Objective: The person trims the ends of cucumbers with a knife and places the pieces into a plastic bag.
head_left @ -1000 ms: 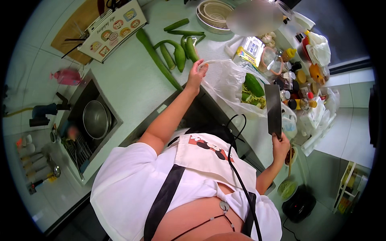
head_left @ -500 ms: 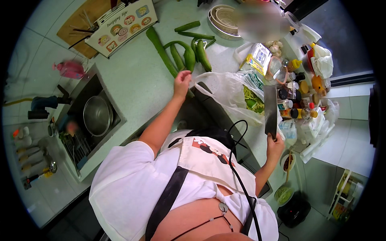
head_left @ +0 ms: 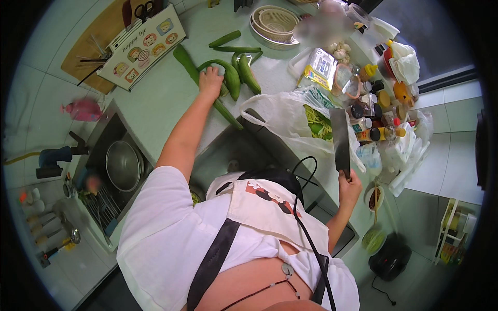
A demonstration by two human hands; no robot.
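Note:
Several long green loofah gourds [head_left: 249, 75] lie on the counter ahead of me, some straight, some curved. My left hand [head_left: 210, 84] is over a short gourd between the long straight one [head_left: 188, 65] and a curved one [head_left: 232, 79]. Its fingers bend down around that gourd and hide most of it. My right hand [head_left: 350, 185] is closed on the handle of a cleaver [head_left: 340, 137], whose broad blade points away from me. Beside the blade, a white plastic bag [head_left: 278, 111] holds yellow-green cut vegetables [head_left: 317, 123].
A sink [head_left: 111, 116] with a metal bowl [head_left: 123, 165] is at left. Far left stands a knife holder [head_left: 142, 49]; farther back are nested colanders [head_left: 276, 23]. Bottles and jars [head_left: 369, 111] crowd the right side. An open drawer [head_left: 220, 150] lies below the counter edge.
My left hand has moved forward and left, from the near end of the gourds onto one of them. The right hand still holds the cleaver upright; the view has shifted slightly.

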